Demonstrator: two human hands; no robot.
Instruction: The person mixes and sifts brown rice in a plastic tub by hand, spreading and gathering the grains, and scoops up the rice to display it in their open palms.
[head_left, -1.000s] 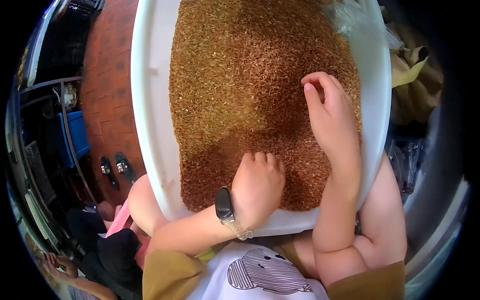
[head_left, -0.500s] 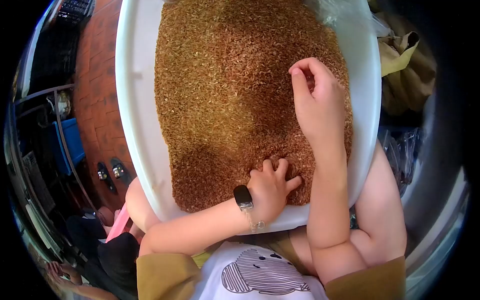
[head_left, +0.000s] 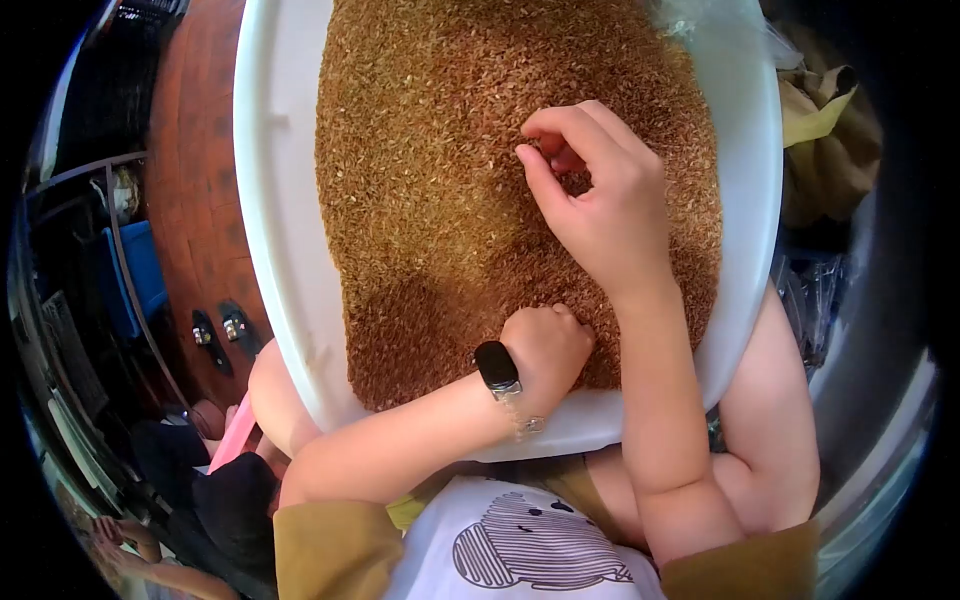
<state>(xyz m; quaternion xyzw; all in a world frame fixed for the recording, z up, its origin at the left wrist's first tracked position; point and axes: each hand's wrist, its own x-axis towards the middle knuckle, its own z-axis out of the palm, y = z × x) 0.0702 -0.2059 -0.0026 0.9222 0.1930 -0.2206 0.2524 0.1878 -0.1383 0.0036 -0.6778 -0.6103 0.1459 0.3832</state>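
Note:
A thick layer of reddish-brown rice grains [head_left: 420,180] covers most of a white plastic tray [head_left: 258,200] lying across my lap. My left hand [head_left: 550,350], with a black watch [head_left: 495,366] and a thin bracelet at its wrist, rests on the grains near the tray's close edge. Its fingers are curled into a fist, hiding whatever may be in them. Above the grains, right of the middle, is my right hand [head_left: 610,200]. Its thumb and forefinger nearly meet in a pinch, and the other fingers curl inward; anything between the fingertips is too small to make out.
Clear plastic [head_left: 690,20] overhangs the tray's far right corner. A brown bag [head_left: 830,140] stands to the right. On the left are reddish floor tiles [head_left: 205,180], dark sandals [head_left: 222,335], a blue bin [head_left: 135,280] and a metal rack. Another person's hands [head_left: 110,535] show at lower left.
My right hand has moved left over the grains. My left hand has gone from spread fingers to a fist, at nearly the same spot. The view has shifted slightly.

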